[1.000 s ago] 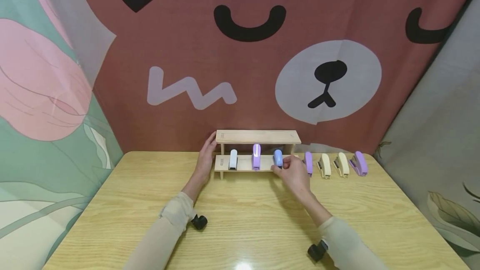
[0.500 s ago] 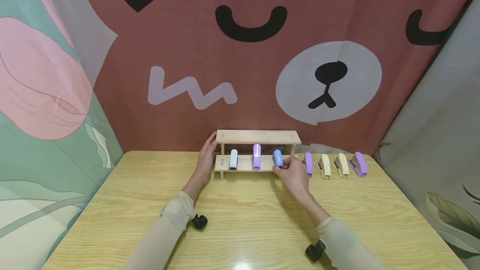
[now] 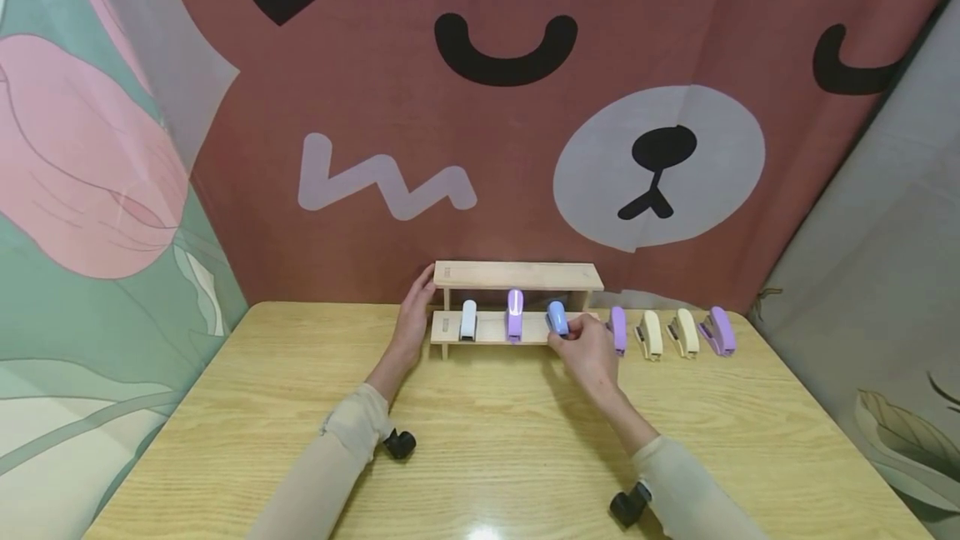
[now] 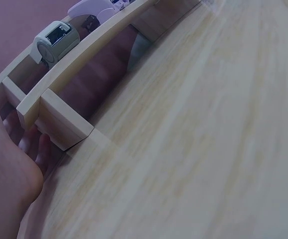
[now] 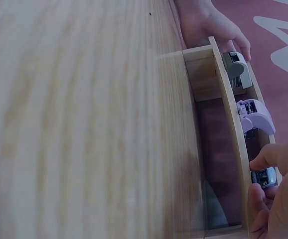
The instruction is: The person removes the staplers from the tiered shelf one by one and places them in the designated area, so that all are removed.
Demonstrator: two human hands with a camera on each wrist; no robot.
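Observation:
A two-tier wooden rack [image 3: 517,275] stands at the back of the table. On its lower shelf are a white stapler [image 3: 468,321], a purple stapler [image 3: 514,315] and a blue stapler [image 3: 557,318], left to right. My right hand [image 3: 588,350] pinches the blue stapler by its front end between thumb and fingers; that stapler leans slightly, and its lower part is partly hidden. My left hand [image 3: 411,319] rests along the rack's left end with its fingers extended. In the left wrist view those fingers [image 4: 27,137] lie beside the end support.
Right of the rack, another purple stapler [image 3: 617,330], two cream staplers [image 3: 651,335] and a further purple stapler [image 3: 718,331] stand in a row on the wooden table [image 3: 480,440]. A curtain with a bear print [image 3: 517,148] hangs directly behind the table.
The blue stapler has tilted a little, its top shifting left relative to its base, with my right hand still holding it. My left hand stays against the rack.

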